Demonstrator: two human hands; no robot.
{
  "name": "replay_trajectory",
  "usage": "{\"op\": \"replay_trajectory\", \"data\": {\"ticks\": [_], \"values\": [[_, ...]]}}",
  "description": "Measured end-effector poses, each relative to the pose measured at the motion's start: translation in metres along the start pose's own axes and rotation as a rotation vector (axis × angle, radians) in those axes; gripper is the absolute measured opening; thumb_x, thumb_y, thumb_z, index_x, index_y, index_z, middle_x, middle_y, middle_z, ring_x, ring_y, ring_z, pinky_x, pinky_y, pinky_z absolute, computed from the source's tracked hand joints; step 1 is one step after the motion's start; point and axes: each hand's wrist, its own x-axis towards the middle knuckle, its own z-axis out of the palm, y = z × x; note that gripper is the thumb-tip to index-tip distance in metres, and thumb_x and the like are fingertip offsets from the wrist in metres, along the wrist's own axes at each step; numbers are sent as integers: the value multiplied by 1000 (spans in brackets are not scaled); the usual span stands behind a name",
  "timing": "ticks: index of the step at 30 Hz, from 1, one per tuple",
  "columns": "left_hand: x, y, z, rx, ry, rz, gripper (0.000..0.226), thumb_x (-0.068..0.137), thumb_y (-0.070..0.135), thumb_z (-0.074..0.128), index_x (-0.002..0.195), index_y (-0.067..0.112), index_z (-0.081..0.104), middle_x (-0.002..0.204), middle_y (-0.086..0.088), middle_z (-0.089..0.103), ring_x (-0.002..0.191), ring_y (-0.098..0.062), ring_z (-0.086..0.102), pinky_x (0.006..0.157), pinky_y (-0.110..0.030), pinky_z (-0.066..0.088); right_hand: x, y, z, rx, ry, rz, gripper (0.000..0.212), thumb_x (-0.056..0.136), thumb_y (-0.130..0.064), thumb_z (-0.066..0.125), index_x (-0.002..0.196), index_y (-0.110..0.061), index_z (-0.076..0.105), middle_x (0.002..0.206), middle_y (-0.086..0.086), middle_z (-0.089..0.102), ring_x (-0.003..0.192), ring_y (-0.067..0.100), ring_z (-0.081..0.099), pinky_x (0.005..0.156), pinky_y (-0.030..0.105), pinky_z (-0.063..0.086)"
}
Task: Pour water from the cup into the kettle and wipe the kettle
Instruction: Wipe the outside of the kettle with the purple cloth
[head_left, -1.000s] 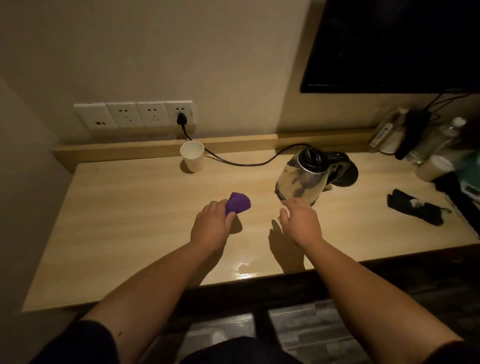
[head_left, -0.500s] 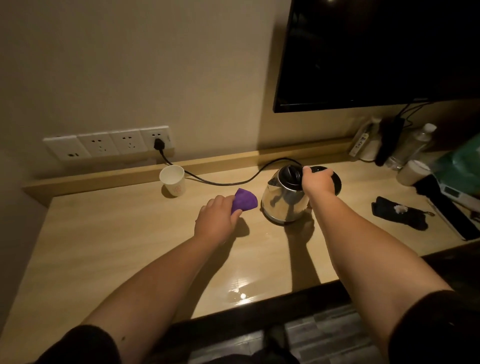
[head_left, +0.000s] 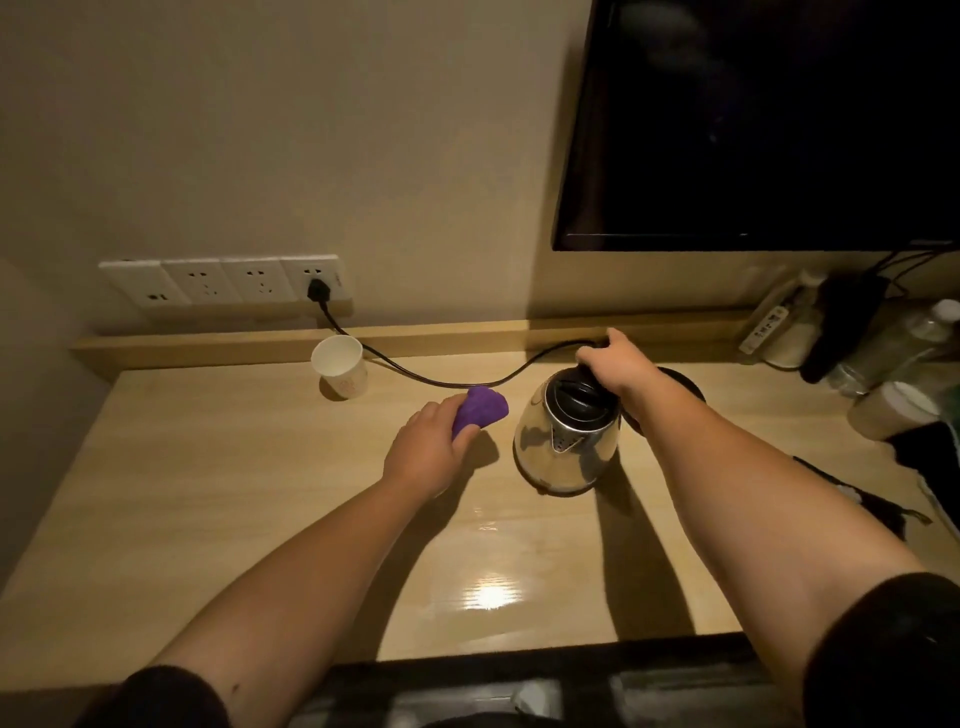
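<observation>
A shiny steel kettle (head_left: 566, 447) with a black lid stands on the wooden desk (head_left: 218, 499), its spout toward me. My right hand (head_left: 618, 369) is closed around the kettle's black handle at the back. My left hand (head_left: 426, 452) grips a bunched purple cloth (head_left: 480, 408) just left of the kettle, a small gap apart from it. A white paper cup (head_left: 340, 366) stands upright at the back left of the desk, near the wall ledge; what it holds cannot be made out.
A black power cord (head_left: 441, 382) runs from the wall socket strip (head_left: 223, 280) behind the cup to the kettle base (head_left: 685, 382). A dark TV (head_left: 758, 124) hangs at upper right. Bottles, a remote and dark items (head_left: 883, 364) crowd the right end of the desk.
My right hand went from the desk in front of the kettle to its handle and stays there. The left hand holds the cloth throughout. The view has tilted up.
</observation>
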Motion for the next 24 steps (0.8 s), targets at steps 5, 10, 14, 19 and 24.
{"op": "replay_trajectory", "data": {"ticks": [5,10,14,19,24], "values": [[-11,13,18,-55,-13,-55,50,98,46,44,144,29,36,129,2,55,110,-15,54,89,-31,48,9,-16,15,-232,-80,-88,79,94,-33,60,155,-19,13,147,18,42,126,38,49,103,49,45],[-18,15,25,-145,10,-105,47,99,46,42,142,30,37,127,2,55,107,-13,53,85,-28,46,9,-20,27,-342,-166,-245,71,91,-22,64,152,-19,27,142,14,47,114,31,53,92,41,49],[-16,16,24,-235,45,-150,46,99,45,40,142,28,37,127,0,52,103,-10,50,83,-26,42,9,-18,23,-367,-232,-347,68,88,-24,67,148,-25,36,134,10,52,104,25,55,84,37,52],[-9,23,24,-343,53,-165,43,100,41,40,141,28,38,130,1,46,99,-6,47,78,-22,41,6,-7,6,-233,-255,-384,63,87,-25,67,145,-32,41,131,4,51,102,21,56,77,32,51],[-2,44,26,-343,68,-60,44,100,45,36,142,32,35,128,1,47,99,-9,51,80,-25,47,3,9,5,-94,-202,-351,61,88,-24,67,142,-37,43,130,3,50,102,21,58,85,38,54]]}}
